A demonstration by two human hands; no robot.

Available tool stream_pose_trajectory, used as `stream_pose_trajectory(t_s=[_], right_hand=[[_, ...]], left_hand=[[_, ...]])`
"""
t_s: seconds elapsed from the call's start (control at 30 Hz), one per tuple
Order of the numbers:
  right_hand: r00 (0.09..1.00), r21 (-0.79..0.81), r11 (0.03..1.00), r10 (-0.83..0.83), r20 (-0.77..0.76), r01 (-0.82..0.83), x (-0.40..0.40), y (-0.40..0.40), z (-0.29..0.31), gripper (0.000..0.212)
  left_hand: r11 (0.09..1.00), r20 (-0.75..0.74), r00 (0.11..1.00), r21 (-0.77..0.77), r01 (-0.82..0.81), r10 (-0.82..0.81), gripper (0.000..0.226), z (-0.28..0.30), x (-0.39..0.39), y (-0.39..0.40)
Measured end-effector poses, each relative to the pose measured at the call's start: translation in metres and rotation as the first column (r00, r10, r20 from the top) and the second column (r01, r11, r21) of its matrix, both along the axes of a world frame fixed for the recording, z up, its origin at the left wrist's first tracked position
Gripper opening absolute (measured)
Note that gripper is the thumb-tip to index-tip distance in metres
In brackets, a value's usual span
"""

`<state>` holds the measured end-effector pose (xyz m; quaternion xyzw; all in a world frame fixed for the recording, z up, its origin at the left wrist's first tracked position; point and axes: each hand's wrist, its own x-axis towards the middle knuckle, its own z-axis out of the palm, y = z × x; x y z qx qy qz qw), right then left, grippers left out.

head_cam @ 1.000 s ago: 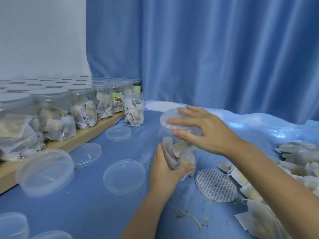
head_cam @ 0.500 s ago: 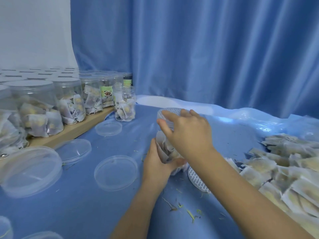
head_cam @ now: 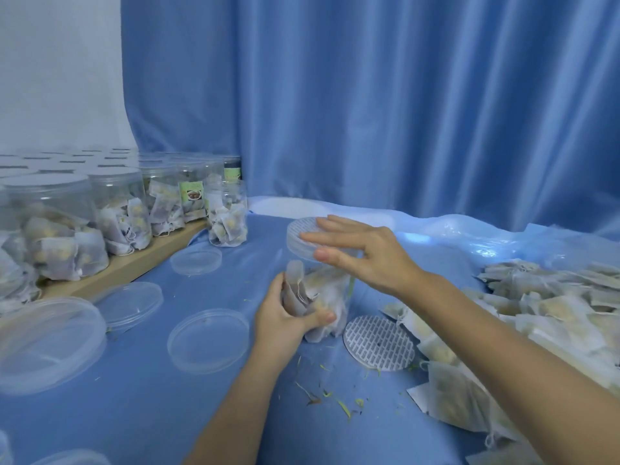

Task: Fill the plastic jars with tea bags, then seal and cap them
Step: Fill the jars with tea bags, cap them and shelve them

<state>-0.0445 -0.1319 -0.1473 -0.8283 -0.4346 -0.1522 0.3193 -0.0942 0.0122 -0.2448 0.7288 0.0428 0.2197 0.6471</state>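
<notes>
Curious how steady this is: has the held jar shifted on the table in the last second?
No. The jar stands just left of the loose seal disc, as before, gripped by the left hand.

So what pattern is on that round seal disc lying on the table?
The seal disc is pale with rows of small dark dashes, clearest in the head view.
</notes>
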Motion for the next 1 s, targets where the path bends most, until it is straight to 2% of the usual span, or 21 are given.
stream_pose_trajectory(t_s=[0.1,0.2,0.27,0.37,0.43,0.53,0.6,0.73,0.8,0.87,0.93,1.0], right_hand=[[0.997,0.080,0.994,0.071,0.031,-0.073,0.002,-0.018,-0.001,0.039],[0.997,0.274,0.961,0.022,0.070,-0.041,-0.005,-0.015,0.003,0.039],[0.996,0.372,0.928,-0.068,0.066,0.039,-0.014,-0.002,0.012,0.034],[0.983,0.436,0.882,-0.179,-0.040,0.179,-0.033,0.026,0.027,0.031],[0.977,0.475,0.854,-0.196,-0.083,0.211,-0.045,0.041,0.036,0.030],[0.987,0.509,0.849,-0.085,-0.133,0.142,-0.061,0.048,0.049,0.032],[0.992,0.509,0.859,0.010,-0.129,0.057,-0.069,0.047,0.057,0.044],[0.960,0.539,0.841,0.114,-0.255,0.043,-0.091,0.063,0.063,0.110],[0.949,0.518,0.854,0.127,-0.287,0.042,-0.108,0.083,0.065,0.127],[0.958,0.490,0.871,0.120,-0.262,0.025,-0.127,0.106,0.061,0.126],[0.970,0.482,0.876,0.127,-0.208,-0.011,-0.147,0.130,0.054,0.115],[0.958,0.524,0.850,0.197,-0.208,-0.061,-0.168,0.155,0.046,0.115]], left_hand=[[0.999,0.038,0.998,-0.011,0.053,-0.053,0.076,0.009,0.002,0.001],[0.998,0.087,0.995,0.039,0.041,-0.044,0.076,0.023,-0.001,-0.003],[0.990,0.105,0.989,0.085,-0.110,0.101,0.085,0.035,-0.004,-0.011],[0.881,0.159,0.892,0.159,-0.447,0.424,0.103,0.053,-0.013,-0.025],[0.831,0.235,0.844,0.183,-0.525,0.482,0.104,0.062,-0.022,-0.028],[0.757,0.307,0.799,0.273,-0.594,0.516,0.102,0.072,-0.038,-0.016],[0.749,0.302,0.802,0.295,-0.593,0.516,0.103,0.080,-0.055,-0.003],[0.803,0.215,0.838,0.246,-0.543,0.501,0.088,0.098,-0.098,0.026],[0.806,0.179,0.840,0.237,-0.543,0.513,0.082,0.101,-0.122,0.043],[0.795,0.186,0.823,0.215,-0.568,0.537,0.091,0.100,-0.149,0.062],[0.770,0.213,0.797,0.208,-0.603,0.566,0.101,0.099,-0.179,0.082],[0.748,0.231,0.774,0.208,-0.631,0.589,0.099,0.099,-0.210,0.105]])
